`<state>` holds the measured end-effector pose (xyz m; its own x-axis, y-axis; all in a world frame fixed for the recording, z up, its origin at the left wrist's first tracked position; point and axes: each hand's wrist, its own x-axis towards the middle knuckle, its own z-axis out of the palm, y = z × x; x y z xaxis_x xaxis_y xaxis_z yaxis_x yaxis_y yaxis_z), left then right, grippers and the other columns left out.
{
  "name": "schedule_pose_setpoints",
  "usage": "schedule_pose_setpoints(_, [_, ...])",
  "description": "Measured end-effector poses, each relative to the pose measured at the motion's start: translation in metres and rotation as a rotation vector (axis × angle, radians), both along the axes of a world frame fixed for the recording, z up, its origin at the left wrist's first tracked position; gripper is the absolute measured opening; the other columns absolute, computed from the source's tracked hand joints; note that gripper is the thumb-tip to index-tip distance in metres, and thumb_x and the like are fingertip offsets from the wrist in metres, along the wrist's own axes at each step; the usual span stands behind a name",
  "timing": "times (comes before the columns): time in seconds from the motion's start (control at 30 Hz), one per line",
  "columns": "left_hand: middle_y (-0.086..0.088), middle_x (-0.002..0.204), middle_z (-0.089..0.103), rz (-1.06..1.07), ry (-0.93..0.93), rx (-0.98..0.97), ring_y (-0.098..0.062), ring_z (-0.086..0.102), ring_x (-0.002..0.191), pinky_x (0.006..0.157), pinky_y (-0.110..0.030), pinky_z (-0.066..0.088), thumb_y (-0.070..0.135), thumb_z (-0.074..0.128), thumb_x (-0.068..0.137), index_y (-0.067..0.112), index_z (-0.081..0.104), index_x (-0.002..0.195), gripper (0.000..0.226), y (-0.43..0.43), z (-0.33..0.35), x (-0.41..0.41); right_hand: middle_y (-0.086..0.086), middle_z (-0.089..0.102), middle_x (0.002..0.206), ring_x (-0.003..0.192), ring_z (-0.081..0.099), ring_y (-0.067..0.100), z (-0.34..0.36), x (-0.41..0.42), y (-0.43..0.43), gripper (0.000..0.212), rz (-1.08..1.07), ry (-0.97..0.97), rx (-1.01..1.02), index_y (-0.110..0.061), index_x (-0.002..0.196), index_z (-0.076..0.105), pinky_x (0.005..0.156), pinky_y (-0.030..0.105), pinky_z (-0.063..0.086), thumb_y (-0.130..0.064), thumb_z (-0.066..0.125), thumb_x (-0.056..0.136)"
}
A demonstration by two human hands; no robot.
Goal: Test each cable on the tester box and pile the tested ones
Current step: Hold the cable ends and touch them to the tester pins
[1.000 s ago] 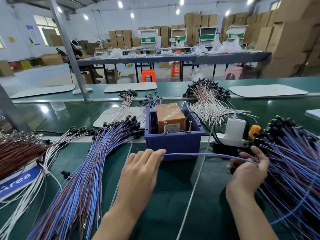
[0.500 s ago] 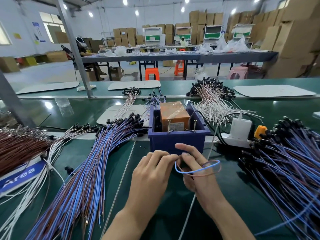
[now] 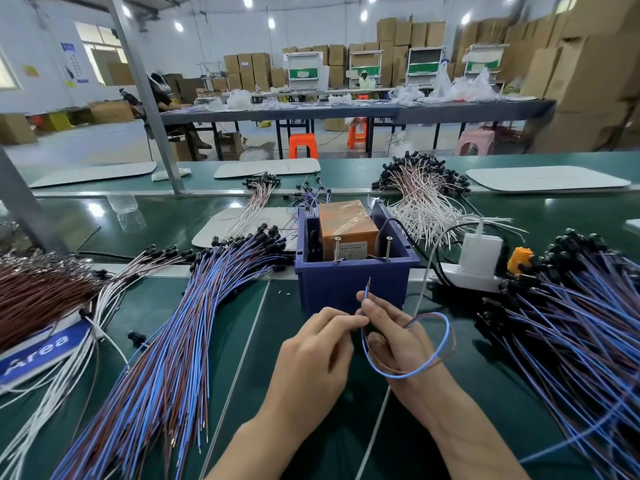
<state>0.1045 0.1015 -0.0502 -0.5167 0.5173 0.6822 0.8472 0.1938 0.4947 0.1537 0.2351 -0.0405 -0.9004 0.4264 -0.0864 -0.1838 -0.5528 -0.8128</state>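
On a green workbench (image 3: 332,445), before the blue tester box (image 3: 349,285), a thin cable (image 3: 446,336) was pinched near its bared ends by left hand (image 3: 311,358) and right hand (image 3: 401,344), slack looped. Light and limp, it was judged best held near the tips.

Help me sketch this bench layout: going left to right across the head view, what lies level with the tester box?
Brown wire bundle → left blue-and-brown cable pile → blue tester box → white charger → orange object → right blue-and-brown cable pile.
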Motion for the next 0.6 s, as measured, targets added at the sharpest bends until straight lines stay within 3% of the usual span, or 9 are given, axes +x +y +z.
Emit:
schedule_pose_setpoints(0.07, [0.016, 0.096, 0.069, -0.016, -0.291, 0.102, -0.008, 0.067, 0.089, 0.075, -0.018, 0.051, 0.022, 0.049, 0.099, 0.034, 0.065, 0.107, 0.021, 0.003, 0.001, 0.006, 0.001, 0.063, 0.057, 0.037, 0.050, 0.004, -0.005, -0.004, -0.002, 0.019, -0.022, 0.037, 0.014, -0.012, 0.086, 0.080, 0.039, 0.014, 0.040, -0.016, 0.074, 0.069])
schedule_pose_setpoints(0.13, [0.010, 0.087, 0.071, -0.043, -0.542, 0.178, -0.008, 0.067, 0.079, 0.070, -0.017, 0.050, 0.029, 0.053, 0.098, 0.037, 0.061, 0.100, 0.011, 0.008, 0.002, 0.008, 0.004, 0.073, 0.072, 0.060, 0.068, 0.014, -0.010, -0.008, -0.005, 0.020, -0.052, 0.066, 0.078, -0.017, 0.083, 0.081, 0.057, 0.024, 0.055, -0.024, 0.081, 0.064])
schedule_pose_setpoints(0.2, [0.002, 0.083, 0.072, -0.096, -0.692, 0.222, -0.011, 0.067, 0.075, 0.069, -0.020, 0.051, 0.025, 0.058, 0.099, 0.031, 0.059, 0.097, 0.006, 0.011, 0.001, 0.009, 0.004, 0.073, 0.080, 0.071, 0.068, 0.020, -0.014, -0.009, -0.006, 0.035, -0.068, 0.053, 0.184, -0.022, 0.089, 0.080, 0.065, 0.035, 0.056, -0.039, 0.090, 0.061])
schedule_pose_setpoints(0.3, [-0.004, 0.084, 0.073, -0.141, -0.782, 0.253, -0.011, 0.068, 0.073, 0.066, -0.020, 0.052, 0.012, 0.060, 0.100, 0.017, 0.061, 0.101, 0.005, 0.011, 0.000, 0.007, 0.004, 0.067, 0.074, 0.062, 0.060, 0.016, -0.016, -0.004, -0.005, 0.041, -0.097, 0.023, 0.255, -0.021, 0.098, 0.078, 0.054, 0.031, 0.052, -0.046, 0.087, 0.066])
schedule_pose_setpoints(0.5, [-0.008, 0.082, 0.074, -0.131, -0.853, 0.239, -0.015, 0.066, 0.068, 0.065, -0.026, 0.054, 0.012, 0.059, 0.100, 0.010, 0.067, 0.099, 0.008, 0.013, -0.002, -0.002, 0.003, 0.075, 0.085, 0.070, 0.066, 0.012, -0.012, -0.002, -0.010, 0.011, -0.140, 0.040, 0.293, -0.024, 0.092, 0.078, 0.060, 0.027, 0.056, -0.026, 0.075, 0.081])
schedule_pose_setpoints(0.6, [-0.007, 0.087, 0.074, -0.120, -0.864, 0.238, -0.014, 0.066, 0.070, 0.063, -0.025, 0.054, 0.015, 0.056, 0.102, 0.012, 0.062, 0.099, 0.007, 0.013, -0.006, -0.001, 0.006, 0.076, 0.088, 0.071, 0.069, 0.013, -0.012, -0.003, -0.012, 0.006, -0.174, 0.070, 0.310, -0.027, 0.086, 0.075, 0.060, 0.028, 0.057, -0.029, 0.070, 0.083])
